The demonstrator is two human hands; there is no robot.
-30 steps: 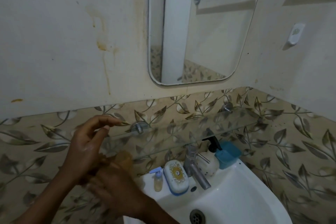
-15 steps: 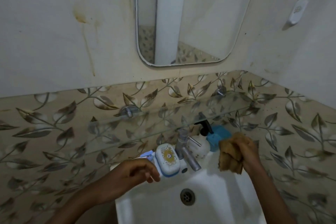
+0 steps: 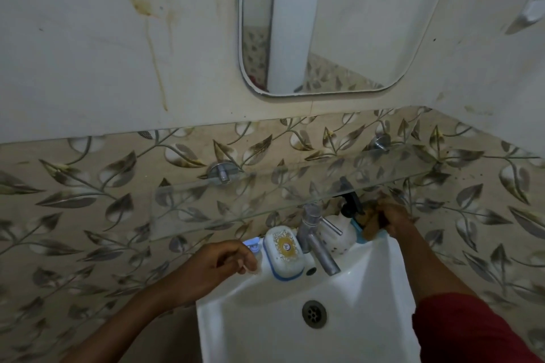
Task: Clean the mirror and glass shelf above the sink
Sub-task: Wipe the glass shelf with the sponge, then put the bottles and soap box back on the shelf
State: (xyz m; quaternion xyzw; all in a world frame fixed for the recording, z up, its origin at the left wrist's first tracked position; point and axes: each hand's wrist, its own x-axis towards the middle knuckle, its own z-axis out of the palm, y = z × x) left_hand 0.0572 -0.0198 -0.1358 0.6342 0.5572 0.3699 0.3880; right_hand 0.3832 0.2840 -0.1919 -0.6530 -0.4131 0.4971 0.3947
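No legible writing on soap box [image 3: 284,250]

I noted a white sink [image 3: 368,289] below, with a round metal drain [image 3: 314,313] in its basin and a steel tap [image 3: 317,240] at its back edge. Left of the tap sat a white soap box [image 3: 283,251] with a blue rim; right of it, a white pump bottle [image 3: 339,234] with a black head. Leaf-patterned tiles [image 3: 88,200] covered the lower wall, and rust-coloured streaks [image 3: 153,47] ran down the plaster above.
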